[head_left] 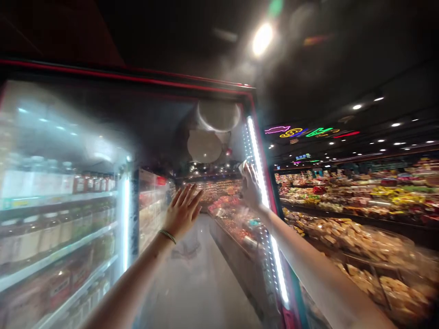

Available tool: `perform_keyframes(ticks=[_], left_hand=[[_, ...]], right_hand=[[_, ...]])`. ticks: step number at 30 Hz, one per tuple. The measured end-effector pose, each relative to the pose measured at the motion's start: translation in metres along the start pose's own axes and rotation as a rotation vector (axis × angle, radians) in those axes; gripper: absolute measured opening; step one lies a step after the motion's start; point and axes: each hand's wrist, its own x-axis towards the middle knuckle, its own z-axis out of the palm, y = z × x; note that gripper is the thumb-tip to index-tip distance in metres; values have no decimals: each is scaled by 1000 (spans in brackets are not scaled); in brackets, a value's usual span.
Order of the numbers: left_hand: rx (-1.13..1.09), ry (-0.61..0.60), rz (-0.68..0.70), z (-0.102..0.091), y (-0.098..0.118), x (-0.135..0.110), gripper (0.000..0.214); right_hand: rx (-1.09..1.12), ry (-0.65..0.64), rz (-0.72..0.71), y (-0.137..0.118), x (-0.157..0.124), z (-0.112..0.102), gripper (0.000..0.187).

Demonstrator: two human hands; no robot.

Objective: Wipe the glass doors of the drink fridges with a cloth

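My left hand [181,209], with a thin band at the wrist, is raised with its fingers spread in front of the glass door [206,292]. Nothing shows in it, and whether the palm touches the pane I cannot tell. Higher and to the right, my right hand [252,186] is up at the glass beside the bright light strip [254,141]. A small white cloth-like piece [242,167] shows at its fingertips, partly hidden by the fingers and blurred. The door's dark frame with a red edge [137,78] runs across above both hands.
Shelves of bottles [41,233] stand on the left behind glass, beside another vertical light strip [126,224]. On the right, bins of packaged goods [356,235] reach into the shop. Neon signs [318,132] and ceiling lamps [262,39] hang above. Reflections cover the pane.
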Motion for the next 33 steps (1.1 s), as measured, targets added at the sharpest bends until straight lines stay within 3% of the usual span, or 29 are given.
perform_keyframes(ticks=[4,7,17,21,25,29,33], left_hand=[[48,-4,-30,-23,-34,-11,58],[110,-7,-72,-49,-68,-30,57],[330,-59,-230,-151,-170,-135,61],[380,-107,-292,-193,-205,-172,62],[405,-125,-304,-228,-232,-193,52],[379,-53,-291,-246,-252,-204,49],[339,-2,-292,-241,-264,-204,50]], right_hand=[[4,140,56,-34,38,37,59],[-4,71,-11,-82,42,68,59],[54,-154,-260,-308,52,194,56],[91,-224,-342,-389,39,237,56],[157,-260,-426,-459,14,269,56],[156,-323,-587,-503,-3,288,53],[111,-351,-736,-500,14,290,52]])
